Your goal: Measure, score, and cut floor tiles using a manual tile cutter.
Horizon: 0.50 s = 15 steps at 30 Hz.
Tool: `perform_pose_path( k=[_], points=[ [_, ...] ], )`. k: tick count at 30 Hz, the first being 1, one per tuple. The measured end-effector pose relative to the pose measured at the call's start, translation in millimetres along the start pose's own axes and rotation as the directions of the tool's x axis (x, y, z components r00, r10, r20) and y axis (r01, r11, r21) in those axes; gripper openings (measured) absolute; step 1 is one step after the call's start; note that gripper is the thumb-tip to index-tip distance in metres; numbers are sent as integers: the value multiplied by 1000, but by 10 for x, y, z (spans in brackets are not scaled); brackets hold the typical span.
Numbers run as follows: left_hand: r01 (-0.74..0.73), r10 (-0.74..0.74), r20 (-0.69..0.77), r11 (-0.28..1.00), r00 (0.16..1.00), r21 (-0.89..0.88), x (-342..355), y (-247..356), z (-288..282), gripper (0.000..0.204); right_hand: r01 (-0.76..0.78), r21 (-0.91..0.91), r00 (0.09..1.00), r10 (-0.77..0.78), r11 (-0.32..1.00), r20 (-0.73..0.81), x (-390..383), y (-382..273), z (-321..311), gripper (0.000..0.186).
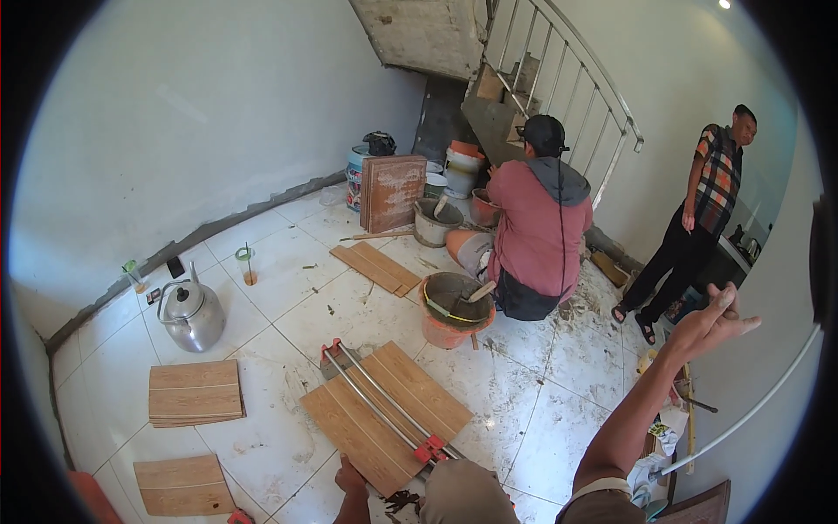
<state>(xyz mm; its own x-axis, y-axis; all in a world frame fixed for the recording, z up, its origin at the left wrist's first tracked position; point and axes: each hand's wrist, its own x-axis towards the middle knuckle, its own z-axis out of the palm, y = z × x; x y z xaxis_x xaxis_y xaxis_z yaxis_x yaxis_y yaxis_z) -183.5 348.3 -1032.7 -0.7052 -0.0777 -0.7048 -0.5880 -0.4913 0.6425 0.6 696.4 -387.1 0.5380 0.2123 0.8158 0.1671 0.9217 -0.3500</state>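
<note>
A wood-look tile [349, 413] lies under the twin metal rails of a manual tile cutter [384, 397] with red end parts. My left hand [351, 477] is closed at the near left edge of this tile, its fingers partly hidden. Raised at the right side, well away from the tile, my right hand [717, 324] holds nothing, and its fingers are stretched out and apart. My knee covers the near end of the cutter.
Stacked wood-look tiles [194, 391] and a metal kettle [190, 319] stand to the left. Beyond the cutter is an orange bucket [447, 327] of grey mortar. A person in a pink top [541, 227] squats beside it; another person [711, 192] stands at right near the staircase [559, 79].
</note>
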Motion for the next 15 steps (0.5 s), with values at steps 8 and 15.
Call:
perform_pose_path(
  k=[8, 15],
  points=[
    [-11, 11, -2, 1000, 1000, 8, 28, -28, -2, 45, 122, -129, 972, -92, 984, 214, -504, -163, 261, 65],
    [103, -105, 18, 992, 994, 74, -228, 250, 31, 47, 585, 131, 511, -489, 800, 706, -1688, -940, 1155, 75]
  ],
)
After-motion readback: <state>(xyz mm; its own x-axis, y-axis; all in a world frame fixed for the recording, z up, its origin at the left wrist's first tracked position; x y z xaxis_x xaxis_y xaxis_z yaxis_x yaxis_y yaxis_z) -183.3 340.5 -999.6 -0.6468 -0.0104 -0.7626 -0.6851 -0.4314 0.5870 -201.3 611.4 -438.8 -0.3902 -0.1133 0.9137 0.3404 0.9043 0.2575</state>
